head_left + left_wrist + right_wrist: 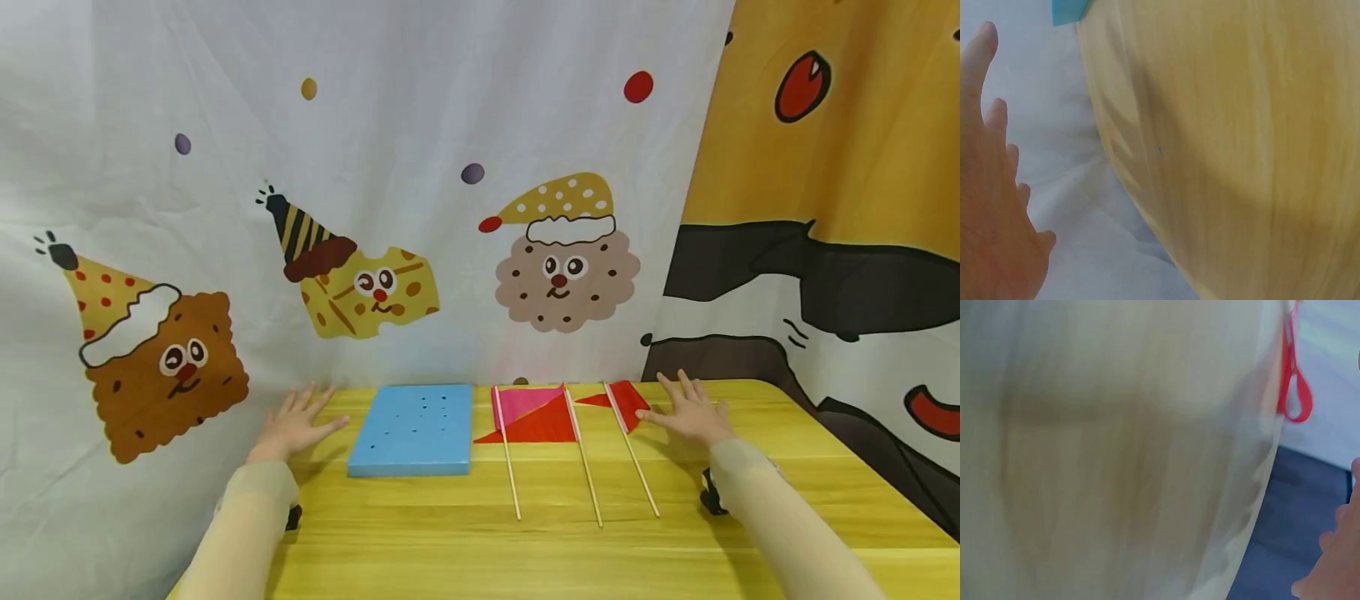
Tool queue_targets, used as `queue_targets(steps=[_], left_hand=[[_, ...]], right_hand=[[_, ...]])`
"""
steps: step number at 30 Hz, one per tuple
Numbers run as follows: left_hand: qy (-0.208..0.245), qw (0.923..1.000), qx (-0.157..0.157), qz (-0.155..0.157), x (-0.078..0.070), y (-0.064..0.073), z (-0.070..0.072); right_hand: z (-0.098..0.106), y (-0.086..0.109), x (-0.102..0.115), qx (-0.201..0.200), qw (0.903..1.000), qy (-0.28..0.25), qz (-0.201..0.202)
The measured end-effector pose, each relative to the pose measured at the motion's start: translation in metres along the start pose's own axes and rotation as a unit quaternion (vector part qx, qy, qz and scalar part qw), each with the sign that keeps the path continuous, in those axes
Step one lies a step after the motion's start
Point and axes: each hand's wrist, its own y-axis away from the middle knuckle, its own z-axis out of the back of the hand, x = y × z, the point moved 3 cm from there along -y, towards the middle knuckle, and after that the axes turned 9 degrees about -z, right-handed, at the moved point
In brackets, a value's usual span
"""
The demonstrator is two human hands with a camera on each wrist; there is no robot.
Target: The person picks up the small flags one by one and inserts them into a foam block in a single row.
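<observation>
My left hand [296, 423] is held with its fingers spread, just left of a light-blue board [412, 429] dotted with small holes. In the left wrist view that hand [994, 206] holds nothing, and a corner of the board [1067, 11] shows at the top. Right of the board lie a pink flag [521, 402] and a red triangular flag [547, 423], partly overlapping, on thin sticks. Another red flag [630, 406] lies beside my right hand [697, 414], whose fingers are spread and empty. In the right wrist view, red cloth [1304, 406] hangs at the table's edge.
The wood-grain table [450, 542] ends at a white curtain [405, 125] printed with cartoon biscuits and cheese. To the right hangs a yellow and dark printed part [847, 167]. Each wrist carries a small black device [712, 493].
</observation>
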Motion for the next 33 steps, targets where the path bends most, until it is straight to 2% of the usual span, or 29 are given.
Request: queue_targets(steps=[3,7,11,15,20,24,28,29,33], left_hand=[[0.011,0.9999,0.006,0.001,-0.001,0.0,-0.002],[0.079,0.9969,0.008,0.0,-0.004,0.0,-0.005],[0.167,0.9859,0.005,-0.002,-0.011,0.0,-0.007],[0.222,0.975,-0.003,-0.01,-0.019,0.001,-0.01],[0.303,0.9528,-0.011,-0.003,-0.026,0.003,-0.017],[0.396,0.9182,-0.013,-0.009,-0.029,0.003,-0.026],[0.463,0.8864,-0.002,-0.009,-0.033,0.007,-0.035],[0.471,0.8819,-0.001,-0.005,-0.035,0.008,-0.037],[0.481,0.8766,0.002,0.012,-0.038,0.017,-0.043]], right_hand=[[-0.003,-0.005,0.011,0.002,0.9999,-0.012,0.007],[-0.001,0.0,0.045,-0.004,0.9979,-0.057,0.03],[0.0,0.008,0.087,-0.027,0.9911,-0.103,0.08],[-0.009,0.013,0.124,-0.037,0.9815,-0.148,0.116],[-0.028,0.02,0.163,0.016,0.9679,-0.224,0.113],[-0.046,0.026,0.186,0.075,0.9562,-0.266,0.097],[-0.063,0.033,0.203,0.134,0.9396,-0.307,0.07],[-0.068,0.035,0.205,0.145,0.9356,-0.315,0.064],[-0.082,0.038,0.214,0.173,0.9244,-0.339,0.031]])
